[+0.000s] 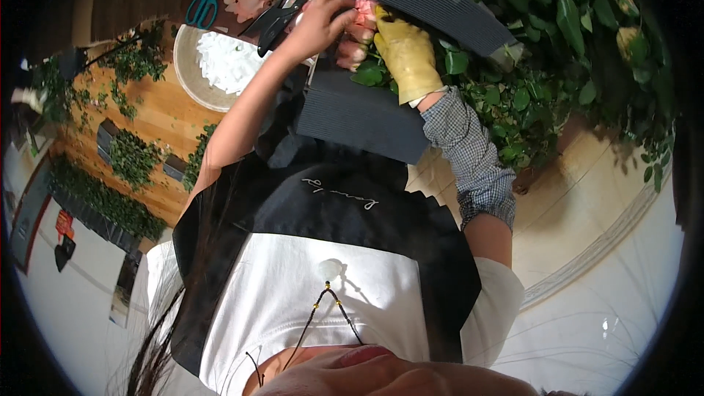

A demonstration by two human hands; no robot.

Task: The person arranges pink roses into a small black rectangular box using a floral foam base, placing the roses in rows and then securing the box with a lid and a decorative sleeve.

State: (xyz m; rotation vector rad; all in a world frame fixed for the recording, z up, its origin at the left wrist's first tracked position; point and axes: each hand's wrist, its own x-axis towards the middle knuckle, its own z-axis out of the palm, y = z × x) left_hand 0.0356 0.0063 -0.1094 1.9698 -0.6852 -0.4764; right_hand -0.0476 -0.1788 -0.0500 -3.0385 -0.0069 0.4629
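Observation:
My bare left hand (326,15) reaches up to a cluster of pink roses (364,13), its fingers bent and apart at the edge of the blooms. My right hand (400,48), in a yellow rubber glove, is closed on the roses beside their green leaves. A dark grey corrugated sheet (433,0) lies above the glove, and another (359,121) lies below the roses. Black-handled cutters (275,22) lie left of my left hand.
Teal scissors (202,9) and loose pink blooms (242,0) lie at top left, near a bowl of white pieces (224,62). Dense foliage (565,44) fills the upper right. A wooden surface (143,103) with leafy bunches is at left; a tiled floor (557,198) shows at right.

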